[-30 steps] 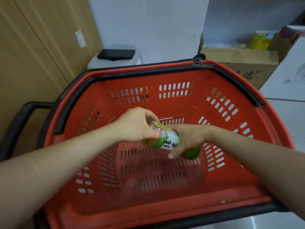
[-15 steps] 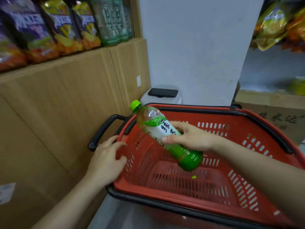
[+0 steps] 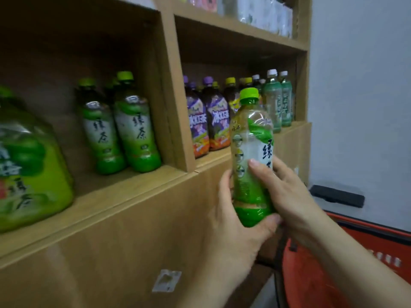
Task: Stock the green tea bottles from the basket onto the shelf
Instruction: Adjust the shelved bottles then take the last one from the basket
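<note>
Green tea bottle (image 3: 251, 152) upright, centre-right of frame, clamped by both hands: left hand (image 3: 235, 236) cups base, right hand (image 3: 287, 192) wraps label. Shelf slot beside shelved green teas (image 3: 133, 130) lies up-left; left hand nearer.

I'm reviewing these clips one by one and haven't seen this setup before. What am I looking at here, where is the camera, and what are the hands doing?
There is no machine: the camera sits on a person's head, looking forward and down at their two bare hands. Both the left hand and the right hand hold one upright clear plastic green tea bottle with a green cap in front of a light wooden shelf unit. In the left compartment stand matching green tea bottles; the right compartment holds purple-labelled bottles and white-capped green bottles. At lower right is the red plastic shopping basket.
</note>
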Available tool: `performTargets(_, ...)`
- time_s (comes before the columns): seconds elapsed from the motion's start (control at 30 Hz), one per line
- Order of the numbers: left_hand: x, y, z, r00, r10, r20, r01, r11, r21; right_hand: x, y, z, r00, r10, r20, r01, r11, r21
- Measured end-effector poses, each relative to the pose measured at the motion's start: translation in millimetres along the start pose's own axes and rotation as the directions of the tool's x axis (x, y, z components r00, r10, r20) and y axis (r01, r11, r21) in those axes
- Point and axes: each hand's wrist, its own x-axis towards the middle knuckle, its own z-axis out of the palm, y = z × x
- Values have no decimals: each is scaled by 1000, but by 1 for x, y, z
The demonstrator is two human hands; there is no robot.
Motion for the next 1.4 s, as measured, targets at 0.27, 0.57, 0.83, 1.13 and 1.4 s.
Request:
performTargets(0.27,45,20,-125,971,134,-200,4,821,571,53,-15,111,944,-198,264,200,980,21)
performTargets(0.57,61,-14,-175,953,41,-301,205,645,736,92,27,191,981,-100,165,133,971,-201)
performTargets(0.83,74,-14,-179,935,-19,-355,312,521,794,97,38,177,972,-169,162,218,908,-357)
performTargets(1.13,103,-26,-182,879,-117,-462,468,396,790,105,48,177,935,-48,351,302,625,-720)
performTargets(1.4,100,-26,-171,869,-70,-490,471,424,774,97,45,174,935,-33,354,301,602,-740)
